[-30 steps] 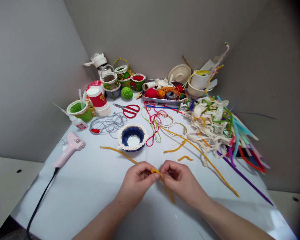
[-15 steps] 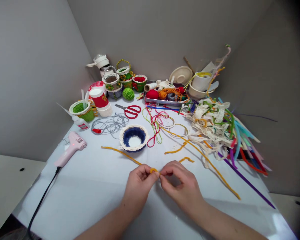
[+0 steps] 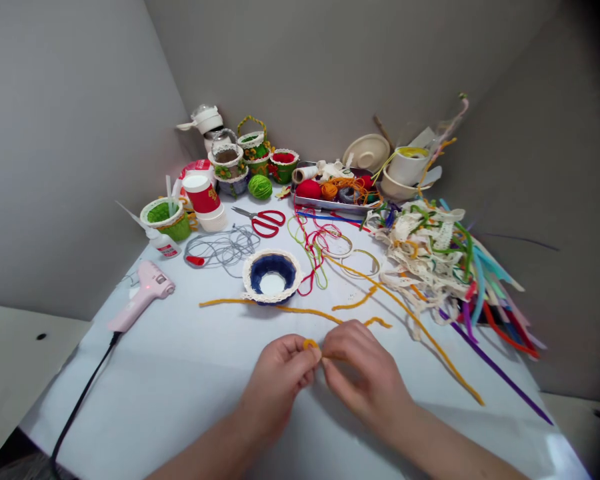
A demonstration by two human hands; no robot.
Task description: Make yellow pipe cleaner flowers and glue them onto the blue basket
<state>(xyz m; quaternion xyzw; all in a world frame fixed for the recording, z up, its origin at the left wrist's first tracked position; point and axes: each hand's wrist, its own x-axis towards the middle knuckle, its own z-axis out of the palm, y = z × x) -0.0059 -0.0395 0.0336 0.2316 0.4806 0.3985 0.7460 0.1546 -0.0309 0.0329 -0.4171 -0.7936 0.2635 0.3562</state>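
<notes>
A yellow pipe cleaner is bent into a small loop that pokes up between thumb and index finger of my left hand. Beside it, my right hand has its fingertips closed on the same stem, right by the loop; most of that part is hidden by the fingers. A long yellow strand runs from the left, passing by the blue bowl, to behind my right hand; whether it joins the loop I cannot tell. Just beyond my hands stands the small dark blue bowl with a cream lace rim.
A pink glue gun lies at left, its black cord trailing forward. Red-handled scissors and tangled grey cord lie farther back. A metal tray holds yarn balls. Lace trim and pipe cleaners pile up at right.
The yellow tail that hung below my hands is gone from there, and the long strand now reaches to behind my right hand. The loop stays pinched in my left fingers.
</notes>
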